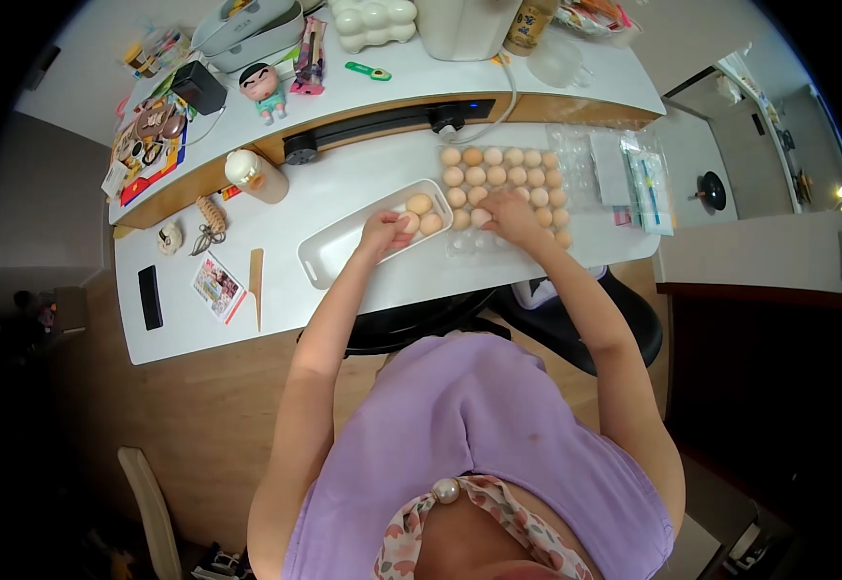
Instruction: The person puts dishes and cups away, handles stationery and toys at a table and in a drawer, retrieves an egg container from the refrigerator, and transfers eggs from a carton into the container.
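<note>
My left hand (382, 235) is over the right half of a long white plastic bin (316, 263), its fingers closed around a pale egg (408, 222). Next to that egg, a few brown eggs (419, 204) lie at the bin's right end. To the right is a clear plastic egg tray (461, 244) holding rows of eggs (494, 176). My right hand (512, 217) reaches into its near rows, fingertips pinching a light egg (481, 217). Some tray cells under this hand are hidden.
A cream bottle (256, 176) stands left of the bin. Nearer the left edge lie a wooden comb (256, 290), a card (219, 287) and a black phone (150, 297). A raised shelf (372, 104) runs behind. Clear packaging (585, 155) sits right of the eggs.
</note>
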`<state>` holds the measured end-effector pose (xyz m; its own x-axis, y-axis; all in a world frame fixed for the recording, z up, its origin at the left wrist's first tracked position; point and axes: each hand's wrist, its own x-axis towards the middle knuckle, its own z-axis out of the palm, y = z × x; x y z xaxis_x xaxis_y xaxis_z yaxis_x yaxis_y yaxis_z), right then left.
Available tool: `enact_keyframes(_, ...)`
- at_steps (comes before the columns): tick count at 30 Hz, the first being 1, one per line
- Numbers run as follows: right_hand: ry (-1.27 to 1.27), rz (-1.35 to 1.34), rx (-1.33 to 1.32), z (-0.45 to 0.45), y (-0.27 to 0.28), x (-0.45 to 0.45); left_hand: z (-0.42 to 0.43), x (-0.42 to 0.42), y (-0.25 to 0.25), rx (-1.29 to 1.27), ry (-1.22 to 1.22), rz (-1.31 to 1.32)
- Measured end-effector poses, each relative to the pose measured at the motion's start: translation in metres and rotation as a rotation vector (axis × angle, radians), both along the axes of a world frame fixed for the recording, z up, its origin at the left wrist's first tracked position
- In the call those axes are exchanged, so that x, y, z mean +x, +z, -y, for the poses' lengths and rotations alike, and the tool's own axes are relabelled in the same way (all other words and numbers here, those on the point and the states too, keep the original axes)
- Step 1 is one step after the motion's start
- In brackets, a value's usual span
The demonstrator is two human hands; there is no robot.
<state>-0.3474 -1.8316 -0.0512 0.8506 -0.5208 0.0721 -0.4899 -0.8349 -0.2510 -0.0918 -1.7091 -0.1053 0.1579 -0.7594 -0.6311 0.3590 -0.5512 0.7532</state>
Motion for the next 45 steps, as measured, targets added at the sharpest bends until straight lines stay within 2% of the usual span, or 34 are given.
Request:
enact_keyframes(5, -0.204, 0.217, 0.149, -0.002, 0.066, 0.022, -0.001, -0.001, -0.002, 0.006, -0.004, 0.044)
enact_keyframes(8, -0.163, 0.326, 0.412, -0.005, 0.092, 0.058, 0.0, -0.001, -0.008, 0.003, -0.008, 0.053)
enact_keyframes(11, 0.027, 0.292, 0.402, -0.012, 0.071, 0.096, 0.002, 0.003, -0.008, -0.013, -0.033, 0.033)
enact_keyframes(14, 0.131, 0.043, 0.397, -0.024, 0.064, 0.116, 0.002, 0.008, -0.016, -0.054, -0.038, -0.001)
enact_keyframes(20, 0.069, -0.3, 0.298, -0.033, 0.029, 0.128, 0.0, 0.007, -0.02, -0.084, 0.025, 0.017)
enact_keyframes(24, -0.02, -0.312, 0.261, -0.038, 0.016, 0.133, 0.0, 0.006, -0.014, -0.059, 0.046, 0.08)
enact_keyframes(28, -0.139, -0.393, 0.195, -0.054, 0.03, 0.147, 0.001, 0.006, -0.014, -0.05, 0.053, 0.147)
enact_keyframes(32, -0.23, -0.462, 0.196, -0.06, 0.026, 0.155, 0.001, 0.006, -0.023, -0.102, 0.142, 0.081)
enact_keyframes(38, -0.37, -0.474, 0.211, -0.063, 0.007, 0.159, -0.001, 0.005, -0.012, 0.006, 0.135, 0.064)
enact_keyframes(41, -0.325, -0.483, 0.255, -0.06, 0.017, 0.153, 0.0, 0.006, -0.012, -0.006, 0.145, 0.01)
enact_keyframes(44, -0.378, -0.259, 0.312, -0.053, 0.038, 0.136, -0.002, 0.009, -0.021, -0.025, 0.167, -0.031)
enact_keyframes(45, -0.388, -0.095, 0.298, -0.048, 0.043, 0.123, -0.003, 0.008, -0.02, -0.015, 0.162, -0.018)
